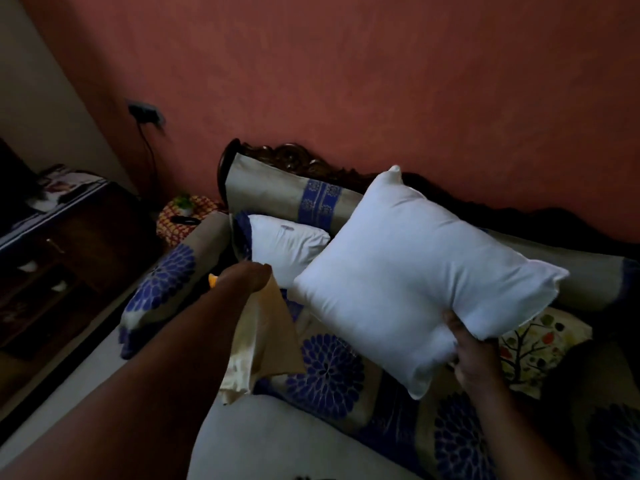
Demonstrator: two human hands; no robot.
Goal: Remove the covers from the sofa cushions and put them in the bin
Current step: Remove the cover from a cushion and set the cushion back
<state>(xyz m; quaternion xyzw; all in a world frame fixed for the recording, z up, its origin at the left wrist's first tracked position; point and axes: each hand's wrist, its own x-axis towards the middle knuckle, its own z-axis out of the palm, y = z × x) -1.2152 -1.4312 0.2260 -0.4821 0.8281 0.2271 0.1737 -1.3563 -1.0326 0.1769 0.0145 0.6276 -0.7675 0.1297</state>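
Observation:
My right hand (476, 355) grips the lower edge of a bare white cushion (415, 271) and holds it up over the sofa seat (329, 372). My left hand (251, 277) holds a cream cushion cover (263, 344) that hangs limp below it, left of the cushion. A second bare white cushion (287, 244) leans in the sofa's left corner. At the right, under the held cushion, lies a cushion with a tree-print cover (533, 344). No bin is in view.
The sofa has a blue flower-print spread, a padded armrest (173, 275) at the left and a carved wooden back (294, 157) against the red wall. A small side table (183, 216) with a plant and a dark cabinet (62, 244) stand at the left.

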